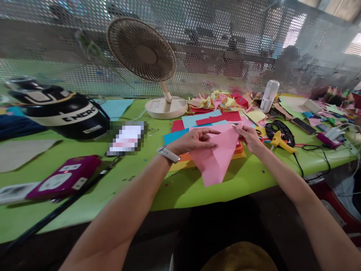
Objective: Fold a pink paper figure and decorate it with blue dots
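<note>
Head view: right of the frame's centre, pink paper (218,160) hangs above the tabletop (183,192), the left hand's (190,141) fingers loosely closed on its left side, the right hand's (250,138) pinching its top corner.

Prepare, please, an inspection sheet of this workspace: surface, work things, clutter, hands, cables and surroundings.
Surface: green table, a few small specks.
Work things: pink paper in hand, above stacked coloured sheets.
Clutter: paper scraps heaped behind the sheets; yellow glue gun to their right.
Hands: left hand and right hand both hold the pink paper.
Cables: glue gun's cord at right; thick black cord at left.
Surroundings: pale fan; perforated screen behind.
</note>
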`<state>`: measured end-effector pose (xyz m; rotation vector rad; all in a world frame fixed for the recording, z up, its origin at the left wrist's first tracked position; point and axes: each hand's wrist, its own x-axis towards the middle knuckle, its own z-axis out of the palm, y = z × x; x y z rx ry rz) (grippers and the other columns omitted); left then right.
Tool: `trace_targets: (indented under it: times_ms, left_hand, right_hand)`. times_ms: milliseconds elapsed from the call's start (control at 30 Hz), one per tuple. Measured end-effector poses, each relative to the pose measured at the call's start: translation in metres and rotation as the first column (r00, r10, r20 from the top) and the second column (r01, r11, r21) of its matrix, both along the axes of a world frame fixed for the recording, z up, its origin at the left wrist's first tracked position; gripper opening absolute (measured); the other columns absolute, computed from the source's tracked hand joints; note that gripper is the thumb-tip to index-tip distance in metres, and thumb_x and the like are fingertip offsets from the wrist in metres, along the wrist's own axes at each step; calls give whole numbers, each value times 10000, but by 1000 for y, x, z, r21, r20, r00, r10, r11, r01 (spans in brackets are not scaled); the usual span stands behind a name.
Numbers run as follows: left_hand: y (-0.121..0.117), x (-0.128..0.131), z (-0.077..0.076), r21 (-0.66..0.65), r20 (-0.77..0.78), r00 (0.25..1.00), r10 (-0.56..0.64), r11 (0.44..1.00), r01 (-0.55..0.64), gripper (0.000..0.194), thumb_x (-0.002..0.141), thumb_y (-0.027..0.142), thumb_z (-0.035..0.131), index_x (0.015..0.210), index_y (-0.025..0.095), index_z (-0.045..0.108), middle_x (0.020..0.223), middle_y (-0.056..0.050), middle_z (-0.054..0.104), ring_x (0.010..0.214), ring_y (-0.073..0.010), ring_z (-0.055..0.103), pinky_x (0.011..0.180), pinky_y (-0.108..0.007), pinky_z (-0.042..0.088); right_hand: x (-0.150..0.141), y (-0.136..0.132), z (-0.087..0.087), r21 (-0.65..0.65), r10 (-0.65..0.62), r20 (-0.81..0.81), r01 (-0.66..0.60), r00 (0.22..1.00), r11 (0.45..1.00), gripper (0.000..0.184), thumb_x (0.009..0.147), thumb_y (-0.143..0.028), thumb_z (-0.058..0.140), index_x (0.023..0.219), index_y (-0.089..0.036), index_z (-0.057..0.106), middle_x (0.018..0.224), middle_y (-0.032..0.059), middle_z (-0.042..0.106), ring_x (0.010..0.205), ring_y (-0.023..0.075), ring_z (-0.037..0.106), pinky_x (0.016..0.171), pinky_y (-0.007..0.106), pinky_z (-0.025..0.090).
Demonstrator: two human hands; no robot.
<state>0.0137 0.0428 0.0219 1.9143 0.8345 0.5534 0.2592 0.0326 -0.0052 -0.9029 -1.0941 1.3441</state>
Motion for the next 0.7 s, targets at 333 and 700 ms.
trace_targets:
  times_ms: [333,700]
  left_hand:
    - [0,-3,2,-33,7,1000,-16,999,16,583,786,410,749,1293,178,580,579,93,303,513,-96,314,501,-220,241]
    - [0,-3,3,-26,25,1000,-17,1000,18,562,774,387,759,1267,165,604,588,93,291,533,-93,328,524,-218,289]
  right_hand:
    - [-1,0,1,14,-3,4,3,1000,1000,421,525,-501,899,699,-183,686,649,-25,672,611,105,605,652,258,539]
    - [-3,0,3,6,-27,-11,27,1000,1000,446,496,-502,913,646,-178,645,619,-36,649,572,91,582,632,256,536]
